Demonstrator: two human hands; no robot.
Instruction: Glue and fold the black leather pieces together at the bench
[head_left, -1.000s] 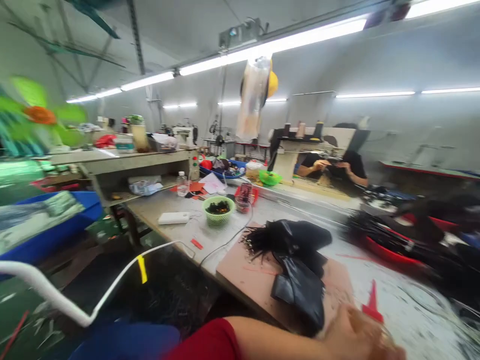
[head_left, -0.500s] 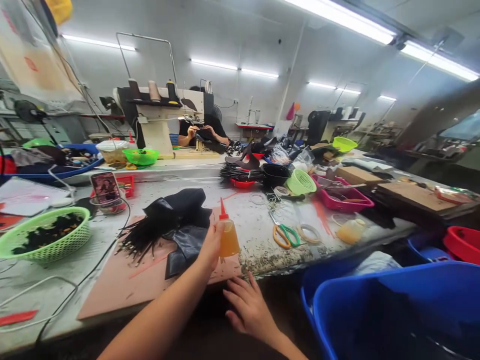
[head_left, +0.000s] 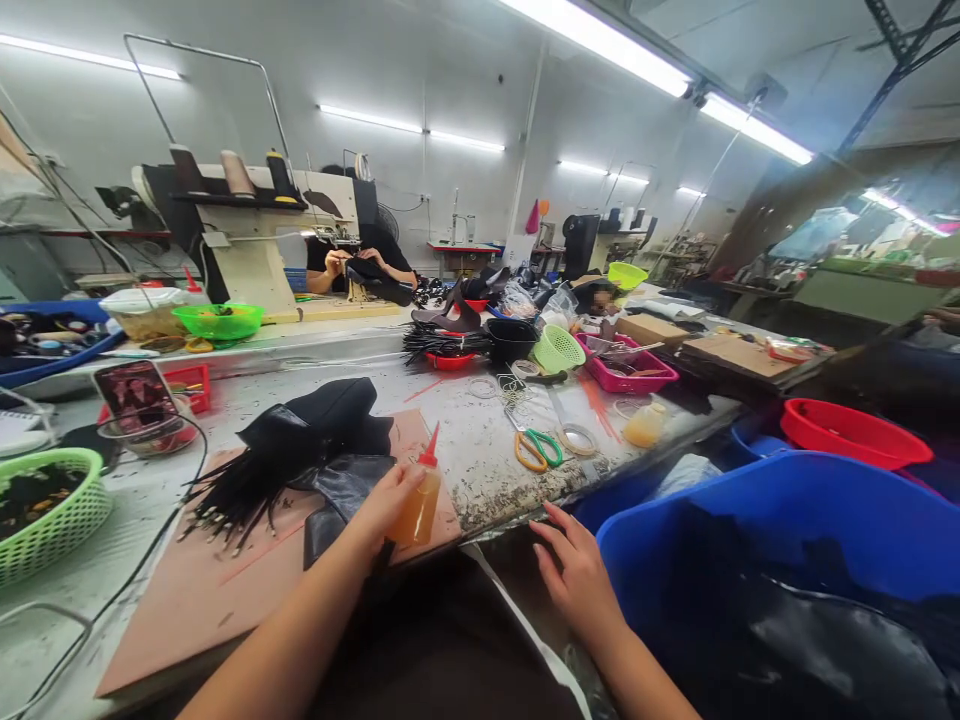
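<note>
My left hand (head_left: 391, 503) is closed around a squeeze bottle (head_left: 418, 508) of amber liquid with a red pointed nozzle, tilted to the right above the board's edge. Under and behind it, a pile of black leather pieces (head_left: 315, 430) with thin strips lies on a pinkish board (head_left: 187, 610). My right hand (head_left: 574, 565) is empty, its fingers apart, in the air between the table edge and a large blue tub (head_left: 675, 485) holding black material. Scissors with orange and green handles (head_left: 538, 450) rest on the table beyond my hands.
A phone (head_left: 139, 400) leans in a clear container at left, near a green basket (head_left: 56, 540). Farther back are a pink basket (head_left: 630, 378), a pale green basket (head_left: 559, 350) and another amber bottle (head_left: 645, 425). A person works at a sewing machine (head_left: 255, 240) opposite.
The view has swung to the right, bringing more of the blue tub into sight. My right hand has moved right toward the tub. The bottle in my left hand has lowered and tilted.
</note>
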